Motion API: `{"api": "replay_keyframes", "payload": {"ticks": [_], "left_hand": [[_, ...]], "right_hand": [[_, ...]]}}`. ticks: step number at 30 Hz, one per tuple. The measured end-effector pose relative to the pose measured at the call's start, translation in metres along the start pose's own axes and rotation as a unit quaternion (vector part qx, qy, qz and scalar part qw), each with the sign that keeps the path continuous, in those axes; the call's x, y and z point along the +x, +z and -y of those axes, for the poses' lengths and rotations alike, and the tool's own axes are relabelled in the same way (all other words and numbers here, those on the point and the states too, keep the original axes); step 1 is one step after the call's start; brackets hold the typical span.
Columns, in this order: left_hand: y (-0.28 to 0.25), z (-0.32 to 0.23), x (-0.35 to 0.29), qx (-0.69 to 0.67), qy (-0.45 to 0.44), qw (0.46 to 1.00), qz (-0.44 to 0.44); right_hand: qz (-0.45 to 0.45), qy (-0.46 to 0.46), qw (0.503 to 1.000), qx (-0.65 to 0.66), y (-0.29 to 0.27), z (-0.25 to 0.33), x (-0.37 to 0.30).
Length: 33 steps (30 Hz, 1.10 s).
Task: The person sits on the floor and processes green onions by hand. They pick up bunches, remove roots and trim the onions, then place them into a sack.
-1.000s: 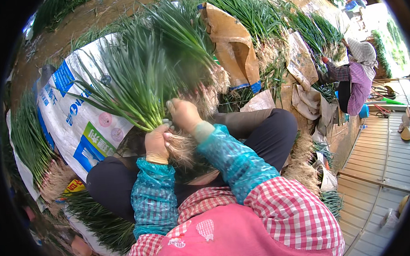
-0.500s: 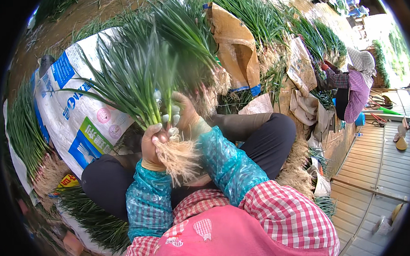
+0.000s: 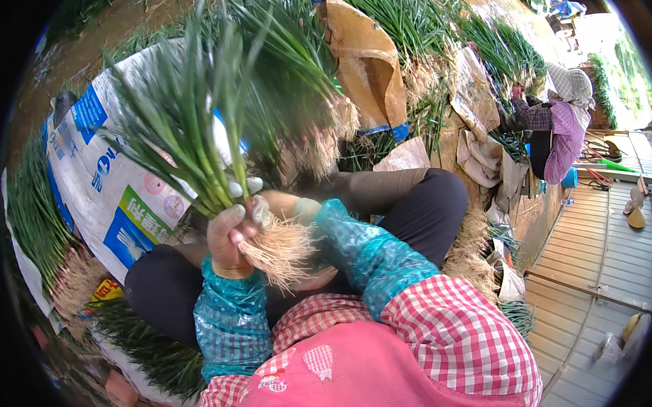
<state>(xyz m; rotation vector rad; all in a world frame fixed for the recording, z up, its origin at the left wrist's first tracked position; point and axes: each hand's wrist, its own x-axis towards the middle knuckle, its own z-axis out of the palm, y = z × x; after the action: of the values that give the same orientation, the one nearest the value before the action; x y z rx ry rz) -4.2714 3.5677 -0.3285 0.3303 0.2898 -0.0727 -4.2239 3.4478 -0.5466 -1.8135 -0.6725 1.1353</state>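
My left hand (image 3: 227,239) is closed round the lower stalks of a bunch of scallions (image 3: 206,154). Their long green leaves fan up and away from me, blurred at the tips, while the pale stringy roots (image 3: 283,251) hang toward my lap. Against the right side of the same bunch, my right hand (image 3: 286,203) has its fingers bent round a stalk just above the roots. Whitish covers show on fingertips of both hands. Part of the right hand's grip is hidden behind the stalks and roots.
A printed white sack (image 3: 149,184) lies before my left knee. Piled scallions (image 3: 313,143) with roots toward me stand beyond my hands, beside a brown sack (image 3: 368,62). More scallions (image 3: 47,242) lie far left. A co-worker in purple (image 3: 568,137) crouches at right near metal-like decking (image 3: 586,245).
Both hands and the bunch have shifted slightly left, and the leaves lean further left. The right hand has come lower, closer against the left hand. The co-worker's arms have moved a little.
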Motion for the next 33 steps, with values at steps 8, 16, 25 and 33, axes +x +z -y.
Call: {"api": "replay_keyframes", "payload": {"ticks": [8,16,25,33], "left_hand": [[-0.029,0.005,0.027,0.040,0.000,0.996,-0.080],[-0.033,0.017,0.039,0.045,-0.087,0.986,-0.138],[-0.034,0.025,0.041,0.043,-0.087,0.990,-0.105],[-0.040,0.021,0.035,-0.002,-0.124,0.988,-0.087]], "right_hand": [[-0.418,0.303,0.842,-0.153,-0.125,0.045,-0.051],[-0.406,0.185,0.877,-0.177,-0.132,0.050,-0.071],[-0.209,0.171,0.911,-0.313,-0.125,0.040,-0.089],[-0.573,0.208,0.792,-0.027,-0.207,-0.026,-0.047]]}}
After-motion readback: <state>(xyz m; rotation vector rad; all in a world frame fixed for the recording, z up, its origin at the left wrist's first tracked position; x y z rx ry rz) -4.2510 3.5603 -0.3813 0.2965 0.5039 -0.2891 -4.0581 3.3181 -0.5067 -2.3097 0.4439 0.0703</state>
